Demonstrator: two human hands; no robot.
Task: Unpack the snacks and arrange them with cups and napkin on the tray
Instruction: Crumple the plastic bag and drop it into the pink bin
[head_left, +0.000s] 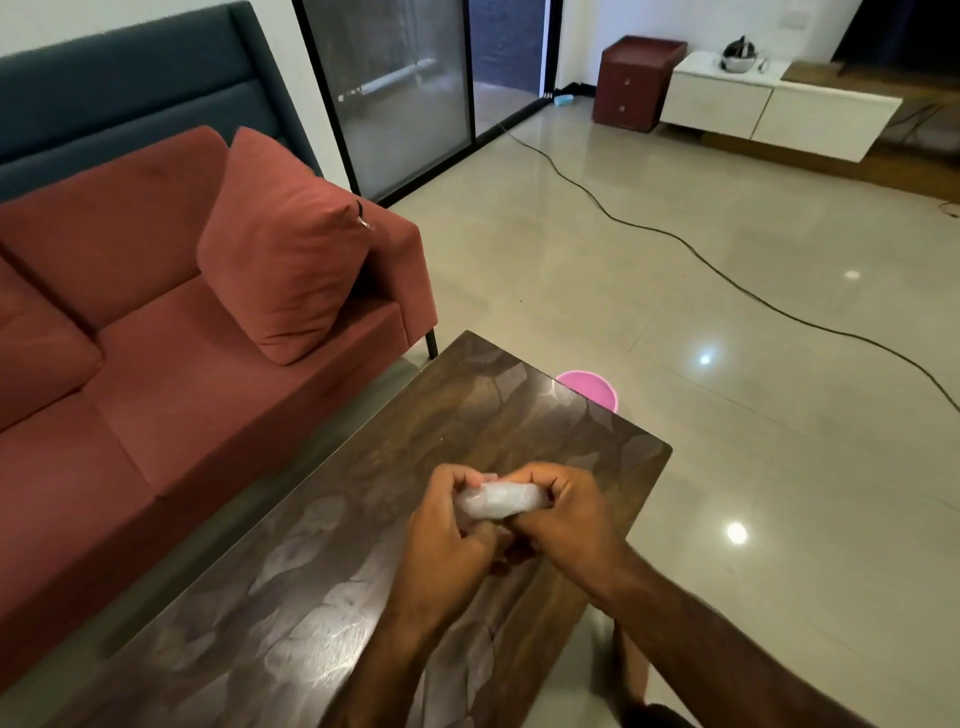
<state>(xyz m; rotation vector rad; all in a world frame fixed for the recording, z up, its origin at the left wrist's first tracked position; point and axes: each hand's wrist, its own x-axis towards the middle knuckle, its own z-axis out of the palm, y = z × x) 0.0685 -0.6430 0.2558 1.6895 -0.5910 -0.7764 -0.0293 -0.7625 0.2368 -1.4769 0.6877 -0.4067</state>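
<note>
Sitting left of the dark wooden table (363, 519) is a red sofa (156, 389). Above the table's near right part, the left hand (447, 525) and right hand (566, 512) both close their fingers around one crumpled clear wrapper (498, 499) — held between them, clear of the tabletop. Beyond the table's far right edge, a pink bucket (592, 387) stands on the floor.

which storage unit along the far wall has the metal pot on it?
The white low cabinet, right of the dark red drawer unit. The shiny metal pot stands on its top; nothing shows on the red unit's top.
</note>
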